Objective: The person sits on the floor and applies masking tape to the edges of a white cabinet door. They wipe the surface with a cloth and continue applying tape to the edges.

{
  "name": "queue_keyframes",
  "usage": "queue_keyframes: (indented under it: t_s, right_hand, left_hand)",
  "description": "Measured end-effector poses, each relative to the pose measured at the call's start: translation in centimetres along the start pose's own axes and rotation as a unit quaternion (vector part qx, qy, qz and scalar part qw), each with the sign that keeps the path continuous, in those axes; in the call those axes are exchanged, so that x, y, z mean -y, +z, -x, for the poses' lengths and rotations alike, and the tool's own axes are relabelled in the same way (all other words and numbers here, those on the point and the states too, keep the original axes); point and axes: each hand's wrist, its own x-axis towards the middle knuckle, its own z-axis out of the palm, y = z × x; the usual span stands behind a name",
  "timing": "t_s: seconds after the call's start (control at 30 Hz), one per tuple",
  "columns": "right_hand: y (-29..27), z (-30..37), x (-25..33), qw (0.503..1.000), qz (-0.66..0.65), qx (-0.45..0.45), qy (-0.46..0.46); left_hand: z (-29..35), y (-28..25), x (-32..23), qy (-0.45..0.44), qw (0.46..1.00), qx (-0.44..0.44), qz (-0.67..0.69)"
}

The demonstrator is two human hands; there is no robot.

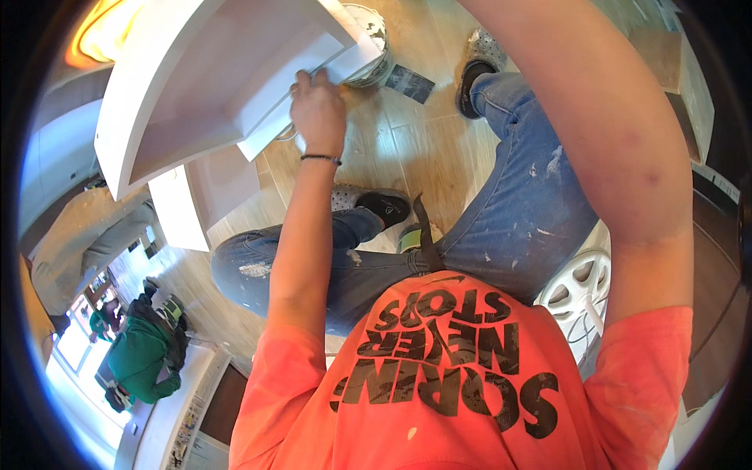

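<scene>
Boldly lettered shirt (462, 384), fingers (301, 79) at shelf (207, 82).

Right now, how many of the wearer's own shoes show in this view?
2: the left shoe just right of the left forearm, and the right shoe higher up, right of the bucket.

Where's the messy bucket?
In the head view, the bucket is at the top middle, beyond the left hand, partly hidden by the white furniture, beside a flat dark piece.

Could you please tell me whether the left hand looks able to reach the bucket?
Probably yes: the left hand is near the bucket, though the white panel partly hides it.
</scene>
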Motion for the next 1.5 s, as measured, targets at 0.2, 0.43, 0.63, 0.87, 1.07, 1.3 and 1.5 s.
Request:
queue_keyframes:
  t_s: [0.2,0.43,0.63,0.87,1.07,1.3,1.5]
  right_hand:
    - [0.3,0.9,1.5,0.997,0.003,-0.018,0.075]
    - [-0.7,1.1,0.3,0.999,-0.003,0.009,0.051]
    - [0.6,0.5,0.8,0.999,0.006,-0.004,0.047]
    - [-0.7,0.1,0.0,0.998,-0.039,0.055,0.019]
    - [0.4,0.7,0.9,0.999,0.006,-0.017,0.047]
    - [0.8,-0.8,-1.1,0.999,-0.016,-0.025,-0.025]
    - [0.9,-1.1,-0.3,0.998,-0.023,0.004,0.058]
  left_hand:
    - [-2.2,1.3,-3.6,0.061,0.998,-0.012,0.02]
    - [2.5,-2.9,4.1,-0.101,0.994,0.028,-0.017]
    - [1.4,0.0,1.7,-0.027,0.999,-0.033,-0.001]
    - [-1.7,0.9,-3.2,0.01,1.0,0.001,0.0]
    - [3.7,-2.0,6.2,-0.073,0.996,-0.025,-0.042]
    - [2.9,-0.7,4.7,-0.105,0.994,-0.012,-0.017]
    - [-2.2,1.1,-4.2,0.008,0.999,0.043,0.025]
